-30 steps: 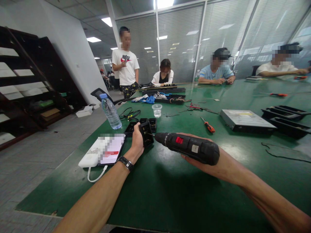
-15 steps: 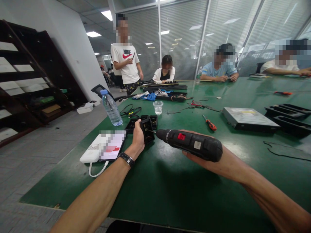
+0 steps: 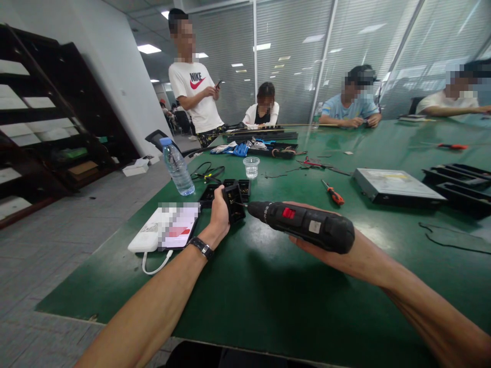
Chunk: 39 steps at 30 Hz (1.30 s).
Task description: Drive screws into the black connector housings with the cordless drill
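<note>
My right hand (image 3: 326, 250) grips a black cordless drill (image 3: 303, 225) with a red switch on top; its handle is hidden under the body. The drill points left, and its thin bit reaches into a small black plastic box (image 3: 235, 204). That box is tilted up in my left hand (image 3: 219, 214), whose fingers wrap its left side. Whether the bit touches a screw inside is too small to tell. Behind the box, a black compartment tray (image 3: 209, 194) with small brass-coloured pieces lies on the green table (image 3: 238, 306).
Left of my hands are a water bottle (image 3: 177, 168), a white power bank (image 3: 151, 230) and a phone (image 3: 182, 225). A plastic cup (image 3: 251, 167), a screwdriver (image 3: 333, 193) and a metal drive unit (image 3: 399, 186) lie farther off. Several people are across the table.
The view has shifted slightly. My hands, the drill and the black box keep nearly the same pose. The standing person has brought both hands together at a phone.
</note>
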Tool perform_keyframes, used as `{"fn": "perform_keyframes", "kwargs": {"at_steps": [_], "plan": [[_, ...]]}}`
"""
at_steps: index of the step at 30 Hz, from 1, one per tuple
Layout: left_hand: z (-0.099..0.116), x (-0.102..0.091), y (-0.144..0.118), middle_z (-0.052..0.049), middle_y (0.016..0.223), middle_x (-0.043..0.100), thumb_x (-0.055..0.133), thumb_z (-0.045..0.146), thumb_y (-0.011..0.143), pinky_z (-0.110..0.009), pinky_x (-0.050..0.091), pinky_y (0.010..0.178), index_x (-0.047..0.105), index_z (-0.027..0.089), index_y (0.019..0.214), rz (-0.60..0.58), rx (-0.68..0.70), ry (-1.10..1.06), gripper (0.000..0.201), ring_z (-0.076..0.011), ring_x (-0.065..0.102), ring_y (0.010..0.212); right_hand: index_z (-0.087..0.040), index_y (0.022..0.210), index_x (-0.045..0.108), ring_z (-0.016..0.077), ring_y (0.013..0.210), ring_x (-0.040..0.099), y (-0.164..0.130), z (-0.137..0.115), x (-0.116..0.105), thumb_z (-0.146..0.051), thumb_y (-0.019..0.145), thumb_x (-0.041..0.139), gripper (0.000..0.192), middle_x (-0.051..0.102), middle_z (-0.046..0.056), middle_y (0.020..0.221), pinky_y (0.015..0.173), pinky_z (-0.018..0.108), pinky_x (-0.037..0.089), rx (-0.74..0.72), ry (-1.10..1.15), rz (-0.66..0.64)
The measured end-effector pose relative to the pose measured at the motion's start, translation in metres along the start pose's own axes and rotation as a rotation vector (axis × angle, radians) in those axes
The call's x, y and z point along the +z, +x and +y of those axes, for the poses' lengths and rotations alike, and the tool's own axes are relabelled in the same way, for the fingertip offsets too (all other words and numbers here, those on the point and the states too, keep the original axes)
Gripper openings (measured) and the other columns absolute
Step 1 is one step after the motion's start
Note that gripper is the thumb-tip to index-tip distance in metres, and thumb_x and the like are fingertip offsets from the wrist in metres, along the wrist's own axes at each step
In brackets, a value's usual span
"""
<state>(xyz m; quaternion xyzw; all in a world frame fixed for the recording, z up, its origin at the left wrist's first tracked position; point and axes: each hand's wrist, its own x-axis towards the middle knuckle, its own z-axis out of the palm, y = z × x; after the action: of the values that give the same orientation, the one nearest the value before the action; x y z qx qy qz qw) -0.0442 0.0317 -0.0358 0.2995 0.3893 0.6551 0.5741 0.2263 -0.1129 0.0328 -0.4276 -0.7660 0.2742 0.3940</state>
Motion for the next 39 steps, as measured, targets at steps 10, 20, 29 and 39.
{"fn": "perform_keyframes", "kwargs": {"at_steps": [10, 20, 29, 39], "plan": [[0.0032, 0.0007, -0.0029, -0.004, 0.083, 0.078, 0.069, 0.063, 0.103, -0.028, 0.058, 0.063, 0.072, 0.021, 0.094, -0.003, -0.016, 0.022, 0.043, -0.022, 0.077, 0.075, -0.025, 0.158, 0.075, 0.0368, 0.141, 0.082, -0.0006, 0.0032, 0.0003, -0.036, 0.097, 0.086, 0.063, 0.083, 0.01, 0.156, 0.127, 0.055, 0.064, -0.016, -0.02, -0.008], [0.0007, -0.0009, 0.0008, -0.004, 0.081, 0.077, 0.072, 0.066, 0.1, -0.028, 0.057, 0.063, 0.072, 0.021, 0.094, 0.001, -0.009, 0.027, 0.046, -0.0227, 0.077, 0.074, -0.023, 0.154, 0.078, 0.0385, 0.139, 0.083, 0.0016, 0.0004, 0.0011, -0.038, 0.098, 0.084, 0.059, 0.084, 0.011, 0.152, 0.124, 0.054, 0.066, -0.034, -0.009, -0.011], [-0.001, -0.0032, 0.0004, -0.003, 0.083, 0.078, 0.073, 0.066, 0.098, -0.028, 0.058, 0.065, 0.073, 0.02, 0.092, -0.005, 0.013, 0.038, 0.046, -0.022, 0.077, 0.076, -0.026, 0.153, 0.08, 0.0394, 0.139, 0.083, 0.0003, 0.0026, 0.0, -0.039, 0.097, 0.084, 0.058, 0.085, 0.011, 0.152, 0.125, 0.058, 0.064, -0.009, -0.039, -0.015], [-0.0029, -0.0042, 0.0008, -0.004, 0.08, 0.078, 0.081, 0.071, 0.09, -0.031, 0.059, 0.067, 0.077, 0.02, 0.097, -0.004, 0.02, 0.026, 0.052, -0.0255, 0.078, 0.079, -0.023, 0.15, 0.082, 0.0371, 0.132, 0.086, 0.0001, -0.0059, -0.0002, -0.042, 0.097, 0.081, 0.056, 0.088, 0.014, 0.144, 0.122, 0.053, 0.066, 0.014, -0.046, 0.004]]}}
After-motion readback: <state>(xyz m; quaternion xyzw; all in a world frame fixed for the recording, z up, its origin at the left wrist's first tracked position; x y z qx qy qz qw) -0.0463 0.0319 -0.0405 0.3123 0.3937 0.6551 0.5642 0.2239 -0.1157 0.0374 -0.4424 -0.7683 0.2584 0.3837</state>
